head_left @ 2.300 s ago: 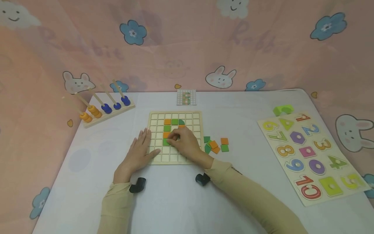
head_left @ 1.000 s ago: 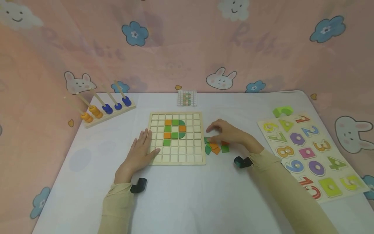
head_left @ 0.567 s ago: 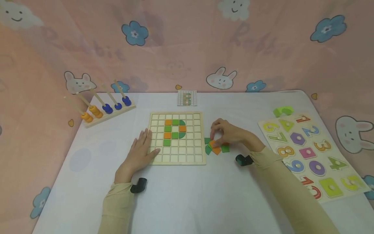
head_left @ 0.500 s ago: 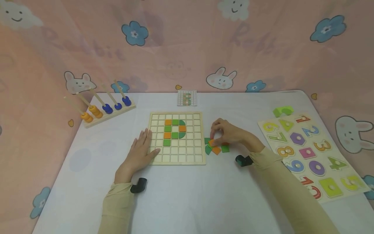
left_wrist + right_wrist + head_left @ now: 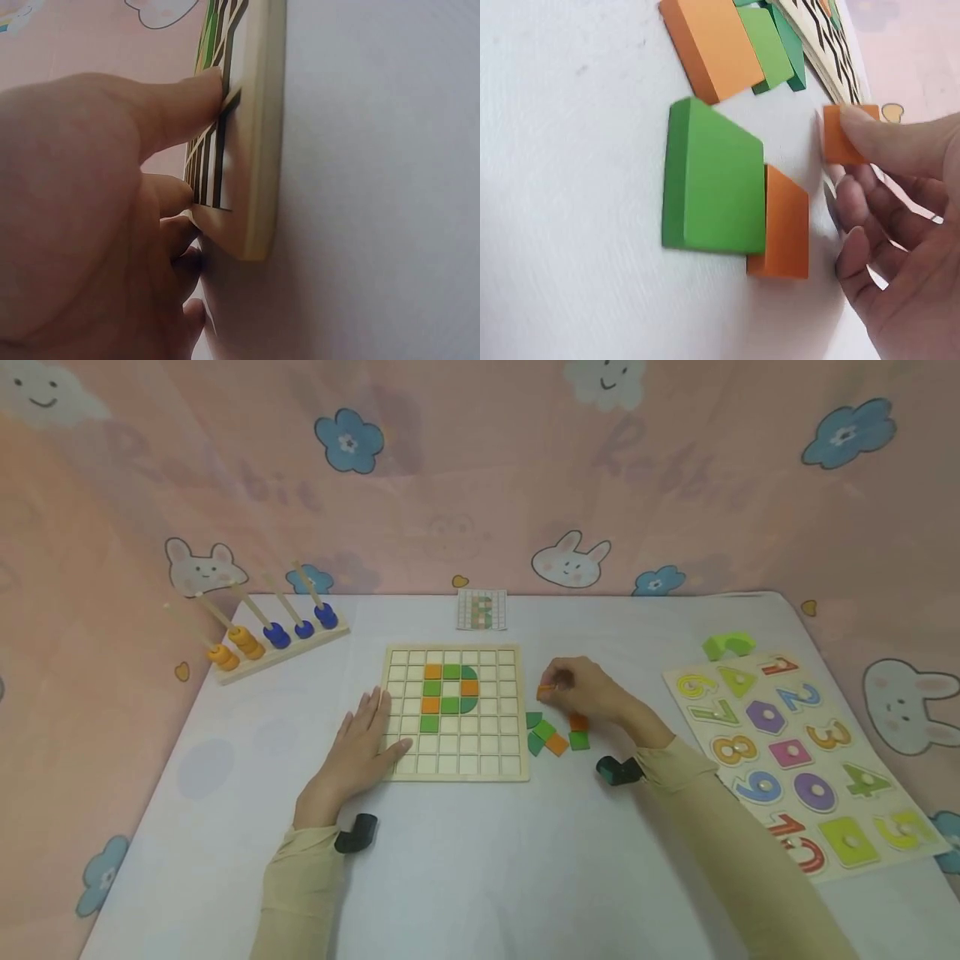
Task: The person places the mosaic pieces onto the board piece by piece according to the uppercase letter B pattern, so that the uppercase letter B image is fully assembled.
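Observation:
My right hand [image 5: 588, 689] pinches an orange square tile [image 5: 832, 135] between thumb and fingers, lifted just right of the wooden grid board [image 5: 497, 768]. Flat on the board's left edge rests my left hand [image 5: 360, 752], its thumb [image 5: 184, 105] over the frame. Orange, green and dark green tiles sit in the grid in a P-like shape, among them a green tile [image 5: 429, 723] at the bottom. Below my right hand lie loose pieces: a green square [image 5: 720, 184], an orange square [image 5: 786, 225], another orange square [image 5: 556, 744] and several green ones.
A small printed pattern card [image 5: 482, 610] lies behind the board. At the back left stands a bead abacus [image 5: 281, 652]. A number puzzle board [image 5: 802, 760] covers the right side, with a green arch-shaped block [image 5: 729, 645] behind it.
My right hand went from the grid to the loose pile, took an orange tile and raised it slightly. The left hand has stayed on the board.

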A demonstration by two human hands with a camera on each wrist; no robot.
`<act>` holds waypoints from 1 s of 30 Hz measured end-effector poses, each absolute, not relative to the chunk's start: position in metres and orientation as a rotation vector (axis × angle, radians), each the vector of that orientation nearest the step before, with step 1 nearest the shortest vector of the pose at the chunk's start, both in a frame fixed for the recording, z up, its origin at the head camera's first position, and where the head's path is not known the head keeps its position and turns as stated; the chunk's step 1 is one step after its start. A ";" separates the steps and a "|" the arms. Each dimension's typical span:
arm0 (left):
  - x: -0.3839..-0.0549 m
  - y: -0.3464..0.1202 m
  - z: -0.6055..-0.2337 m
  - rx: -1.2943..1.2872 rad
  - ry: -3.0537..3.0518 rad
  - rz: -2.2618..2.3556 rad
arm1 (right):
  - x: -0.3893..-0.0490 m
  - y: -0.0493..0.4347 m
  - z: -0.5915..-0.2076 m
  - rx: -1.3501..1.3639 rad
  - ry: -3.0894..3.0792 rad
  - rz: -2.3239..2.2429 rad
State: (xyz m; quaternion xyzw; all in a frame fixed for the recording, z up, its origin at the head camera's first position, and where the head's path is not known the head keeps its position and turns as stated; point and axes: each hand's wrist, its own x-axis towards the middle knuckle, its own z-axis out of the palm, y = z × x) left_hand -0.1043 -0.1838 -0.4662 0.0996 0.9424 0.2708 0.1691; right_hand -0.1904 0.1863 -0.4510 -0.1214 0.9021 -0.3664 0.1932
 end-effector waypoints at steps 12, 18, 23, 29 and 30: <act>-0.104 -0.184 -0.464 0.282 2.684 0.796 | -0.179 0.144 -0.454 -0.376 2.541 -1.406; -0.104 -0.183 -0.465 0.277 2.684 0.777 | -0.169 0.118 -0.460 -0.415 2.529 -1.490; -0.105 -0.183 -0.465 0.279 2.680 0.772 | -0.164 0.100 -0.463 -0.352 2.458 -1.539; -0.105 -0.183 -0.467 0.276 2.678 0.767 | -0.160 0.085 -0.466 -0.372 2.395 -1.553; -0.105 -0.183 -0.467 0.276 2.678 0.765 | -0.159 0.083 -0.468 -0.386 2.393 -1.551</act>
